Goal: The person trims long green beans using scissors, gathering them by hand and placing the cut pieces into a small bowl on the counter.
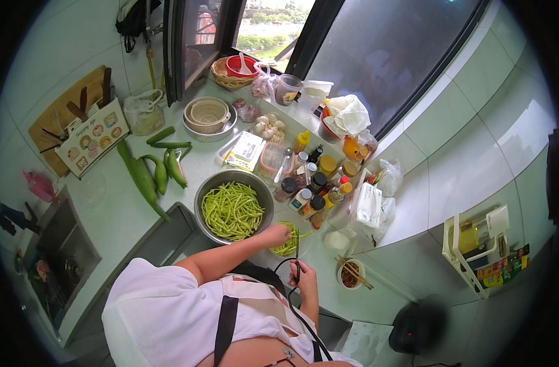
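Over a small dish of green bean pieces point(285, 249), my left hand point(277, 236) is closed on green beans point(296, 233), whose ends stick out past the fingers. My right hand point(304, 279) grips the black handles of a pair of scissors point(297, 247). The blades point away from me and reach the beans beside my left fingertips. Just left of the dish stands a large steel bowl point(198, 205) full of long green beans point(231, 211). My left forearm passes close to its near rim.
Seasoning jars point(318, 181) and bottles crowd the counter beyond the dish. A bowl with chopsticks point(351, 273) stands to the right. Further left lie large green vegetables point(139, 174), a knife holder point(93, 137) and the sink point(71, 263). A black cord point(290, 300) hangs beside my right hand.
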The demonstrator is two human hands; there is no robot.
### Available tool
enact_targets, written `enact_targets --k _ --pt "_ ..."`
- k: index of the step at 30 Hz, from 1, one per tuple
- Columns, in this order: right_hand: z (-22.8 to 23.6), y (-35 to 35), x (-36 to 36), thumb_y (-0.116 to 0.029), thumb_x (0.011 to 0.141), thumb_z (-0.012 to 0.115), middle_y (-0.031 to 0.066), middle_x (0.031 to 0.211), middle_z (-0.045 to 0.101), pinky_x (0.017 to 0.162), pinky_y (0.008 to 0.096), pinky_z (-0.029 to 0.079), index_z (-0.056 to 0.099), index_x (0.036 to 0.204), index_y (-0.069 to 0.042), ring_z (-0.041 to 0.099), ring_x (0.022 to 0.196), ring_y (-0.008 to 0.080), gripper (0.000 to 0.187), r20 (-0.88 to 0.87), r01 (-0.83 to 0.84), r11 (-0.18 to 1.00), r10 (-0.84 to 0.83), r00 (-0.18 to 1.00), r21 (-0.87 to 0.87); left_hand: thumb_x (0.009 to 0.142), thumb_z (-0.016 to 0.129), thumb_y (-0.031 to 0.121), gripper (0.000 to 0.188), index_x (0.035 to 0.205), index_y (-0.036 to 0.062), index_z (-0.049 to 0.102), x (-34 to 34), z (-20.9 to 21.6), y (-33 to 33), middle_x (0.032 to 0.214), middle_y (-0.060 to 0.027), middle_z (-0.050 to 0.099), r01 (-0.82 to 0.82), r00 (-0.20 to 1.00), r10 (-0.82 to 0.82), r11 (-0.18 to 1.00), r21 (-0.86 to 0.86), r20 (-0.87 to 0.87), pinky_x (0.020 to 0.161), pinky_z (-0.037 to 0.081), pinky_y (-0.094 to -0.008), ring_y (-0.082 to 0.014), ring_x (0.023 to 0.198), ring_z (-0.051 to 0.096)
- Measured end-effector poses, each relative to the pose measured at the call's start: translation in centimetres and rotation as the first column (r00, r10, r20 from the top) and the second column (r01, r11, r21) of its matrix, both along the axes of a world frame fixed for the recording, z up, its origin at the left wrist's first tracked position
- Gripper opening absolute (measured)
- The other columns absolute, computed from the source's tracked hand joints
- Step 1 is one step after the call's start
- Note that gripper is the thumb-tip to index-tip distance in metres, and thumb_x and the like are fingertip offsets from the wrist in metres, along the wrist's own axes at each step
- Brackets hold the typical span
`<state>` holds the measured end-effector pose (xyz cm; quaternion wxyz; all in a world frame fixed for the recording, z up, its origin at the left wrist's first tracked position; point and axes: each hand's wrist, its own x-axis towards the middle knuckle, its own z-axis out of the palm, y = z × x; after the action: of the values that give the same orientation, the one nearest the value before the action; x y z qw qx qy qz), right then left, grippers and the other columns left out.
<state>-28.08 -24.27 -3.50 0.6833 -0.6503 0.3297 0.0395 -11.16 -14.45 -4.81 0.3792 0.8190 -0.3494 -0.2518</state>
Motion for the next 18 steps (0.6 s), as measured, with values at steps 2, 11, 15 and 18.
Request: enact_targets --k 2,11,15,18 --pt "0.3 0.2 -0.1 -0.022 0.078 0.061 0.0007 0.057 0.05 0.039 0.0224 0.041 0.059 0.097 -0.006 0.044 0.039 0.0076 0.025 -0.004 0.01 0.998 -0.01 1.0 0.056 0.077 0.052 0.022 0.023 0.083 0.0012 0.058 -0.4 -0.6 0.0 0.081 -0.0202 0.058 -0.021 0.999 0.02 1.0 0.018 0.04 0.07 0.043 -0.0433 -0.0358 0.079 0.056" --pt "0.8 -0.3 -0.4 -0.018 0.079 0.059 0.0014 0.06 0.051 0.042 0.0237 0.045 0.057 0.097 -0.006 0.046 0.04 0.0078 0.022 -0.012 0.065 0.991 -0.064 0.998 0.115 0.073 0.056 0.019 0.025 0.089 0.0 0.058 -1.2 -0.6 0.1 0.086 -0.0209 0.058 -0.019 0.994 0.021 1.0 -0.024 0.111 0.073 0.043 -0.0413 -0.0359 0.081 0.055" --pt "0.2 -1.0 -0.4 -0.017 0.08 0.059 0.002 0.061 0.052 0.043 0.0246 0.046 0.055 0.1 -0.006 0.048 0.042 0.0084 0.024 -0.014 0.081 0.988 -0.08 0.997 0.133 0.069 0.058 0.013 0.034 0.101 0.0017 0.055 -0.3 -1.5 -0.1 0.087 -0.0209 0.058 -0.074 0.993 0.067 0.995 -0.07 -0.094 0.073 0.044 -0.0395 -0.0337 0.08 0.057" --pt "0.7 -1.0 -0.1 -0.017 0.08 0.059 0.0022 0.062 0.052 0.043 0.0248 0.046 0.054 0.101 -0.006 0.048 0.042 0.0087 0.024 -0.002 0.11 0.984 -0.11 0.994 0.138 0.069 0.056 0.009 0.041 0.11 0.003 0.052 0.3 -0.5 -0.4 0.096 -0.0184 0.058 -0.07 0.967 0.052 0.996 -0.064 -0.248 0.077 0.043 -0.0324 -0.0275 0.089 0.056"
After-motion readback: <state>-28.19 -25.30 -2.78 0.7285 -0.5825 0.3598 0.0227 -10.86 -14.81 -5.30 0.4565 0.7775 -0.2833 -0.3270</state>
